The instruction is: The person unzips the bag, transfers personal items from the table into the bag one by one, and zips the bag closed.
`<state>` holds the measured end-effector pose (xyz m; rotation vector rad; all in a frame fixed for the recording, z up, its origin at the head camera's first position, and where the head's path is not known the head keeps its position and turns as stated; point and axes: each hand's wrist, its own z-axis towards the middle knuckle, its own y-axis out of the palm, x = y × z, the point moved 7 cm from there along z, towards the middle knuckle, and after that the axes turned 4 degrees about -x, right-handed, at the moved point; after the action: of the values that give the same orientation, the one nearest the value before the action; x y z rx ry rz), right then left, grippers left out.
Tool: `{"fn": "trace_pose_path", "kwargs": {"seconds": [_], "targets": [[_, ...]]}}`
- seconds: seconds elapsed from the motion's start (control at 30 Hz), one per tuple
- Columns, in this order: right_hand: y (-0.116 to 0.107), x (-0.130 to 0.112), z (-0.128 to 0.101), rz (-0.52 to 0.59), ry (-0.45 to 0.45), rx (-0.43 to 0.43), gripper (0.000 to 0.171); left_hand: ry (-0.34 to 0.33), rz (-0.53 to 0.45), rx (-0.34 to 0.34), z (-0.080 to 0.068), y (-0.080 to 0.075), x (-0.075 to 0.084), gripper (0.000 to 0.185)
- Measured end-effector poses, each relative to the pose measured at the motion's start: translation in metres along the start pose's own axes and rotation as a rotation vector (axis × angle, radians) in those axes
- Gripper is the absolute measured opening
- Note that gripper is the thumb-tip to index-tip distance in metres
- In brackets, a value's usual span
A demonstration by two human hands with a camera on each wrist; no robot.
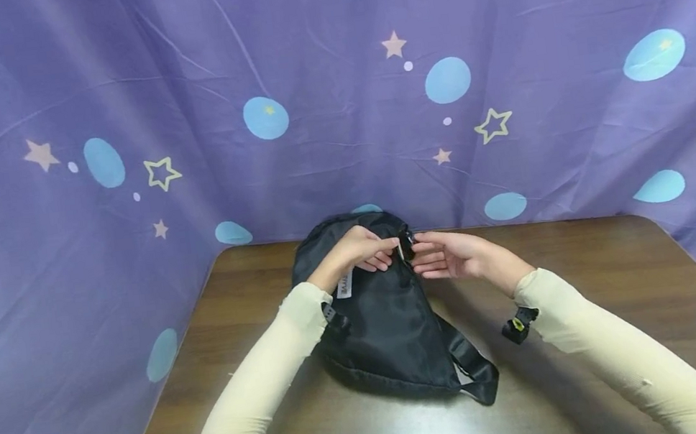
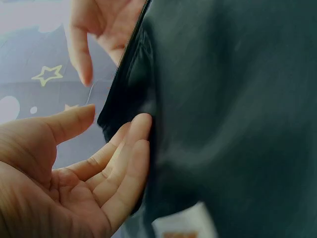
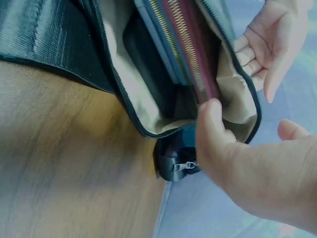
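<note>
A black bag [image 1: 388, 328] lies on the table with its zip undone along the right side. Inside, against a beige lining [image 3: 242, 94], sit a dark red zipped wallet [image 3: 198, 44], a blue-grey zipped wallet [image 3: 161, 37] and a black item [image 3: 148, 69]. My left hand [image 1: 366, 249] touches the bag's front near the opening, its fingers [image 2: 130, 171] fairly straight and the thumb apart. My right hand [image 1: 453, 255] is at the opening's far end, fingers extended; in the right wrist view its fingertips [image 3: 212, 111] overlap the red wallet's end.
A wide black strap [image 1: 470, 358] hangs from the bag's near right corner. A white label [image 1: 345, 286] is on its front. The wooden table [image 1: 591, 288] meets a purple patterned curtain [image 1: 340, 153] behind and at the sides.
</note>
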<state>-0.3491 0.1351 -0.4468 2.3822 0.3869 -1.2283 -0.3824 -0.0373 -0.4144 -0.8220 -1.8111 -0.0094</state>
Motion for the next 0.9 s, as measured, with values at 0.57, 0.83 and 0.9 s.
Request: {"fn": "trace_pose_path", "kwargs": {"seconds": [0.57,0.83,0.9], "targets": [[0.012,0.047,-0.039,-0.193,0.073,-0.020,0.073,-0.109,0.080,0.073,0.014,-0.049,0.027,0.015],[0.014,0.073,-0.050,-0.257,0.134,-0.032,0.055,-0.102,0.092,0.143,0.041,-0.052,0.036,0.021],[0.014,0.079,-0.053,-0.265,0.150,-0.042,0.052,-0.095,0.093,0.156,0.047,-0.052,0.038,0.030]]}}
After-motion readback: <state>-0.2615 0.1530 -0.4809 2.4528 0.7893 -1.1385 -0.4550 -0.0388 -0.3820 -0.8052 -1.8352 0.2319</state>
